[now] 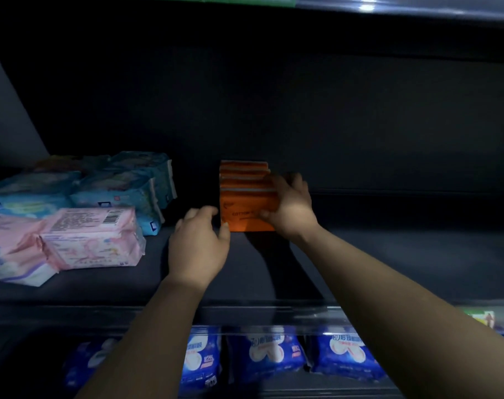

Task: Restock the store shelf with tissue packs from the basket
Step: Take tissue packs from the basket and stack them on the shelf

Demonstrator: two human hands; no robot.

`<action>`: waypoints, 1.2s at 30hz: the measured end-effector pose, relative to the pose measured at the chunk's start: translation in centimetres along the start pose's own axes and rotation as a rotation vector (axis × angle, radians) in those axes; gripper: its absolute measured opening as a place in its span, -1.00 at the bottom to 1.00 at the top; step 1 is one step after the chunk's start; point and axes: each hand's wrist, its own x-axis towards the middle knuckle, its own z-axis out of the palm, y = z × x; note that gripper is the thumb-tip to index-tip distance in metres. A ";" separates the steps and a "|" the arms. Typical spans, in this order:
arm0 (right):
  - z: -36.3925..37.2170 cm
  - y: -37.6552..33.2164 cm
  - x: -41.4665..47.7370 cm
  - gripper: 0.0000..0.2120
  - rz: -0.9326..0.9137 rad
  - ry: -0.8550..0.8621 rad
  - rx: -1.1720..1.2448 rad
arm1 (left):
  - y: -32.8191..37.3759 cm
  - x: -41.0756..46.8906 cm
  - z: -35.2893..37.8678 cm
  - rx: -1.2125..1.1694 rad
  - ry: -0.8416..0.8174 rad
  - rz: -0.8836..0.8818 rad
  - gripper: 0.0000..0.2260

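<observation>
A row of several orange tissue packs [243, 194] stands upright on the dark shelf [389, 254], near its middle. My right hand [291, 207] wraps the right side and front of the nearest pack, thumb on its front face. My left hand [199, 243] sits just left of the row with fingers spread; its thumb tip touches the lower left corner of the front pack. The basket is out of view.
Pink packs [92, 240] and light blue packs [121, 188] lie stacked on the shelf's left part. Blue packs [268, 352] fill the shelf below, behind a clear front rail [274, 315]. The shelf surface right of the orange row is bare and dark.
</observation>
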 end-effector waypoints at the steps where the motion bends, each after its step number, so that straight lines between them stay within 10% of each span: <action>1: -0.4 0.3 -0.4 -0.35 -0.013 0.001 -0.025 | 0.5 -0.2 0.0 0.014 -0.004 0.020 -0.67; 19: -13.1 11.7 -15.6 -0.48 0.132 0.073 -0.201 | 15.7 -6.9 4.1 0.087 -0.200 0.340 -0.65; 36: -30.7 25.7 -42.6 -0.43 0.679 0.067 -0.395 | 35.0 -24.1 13.7 0.049 -0.509 0.847 -0.70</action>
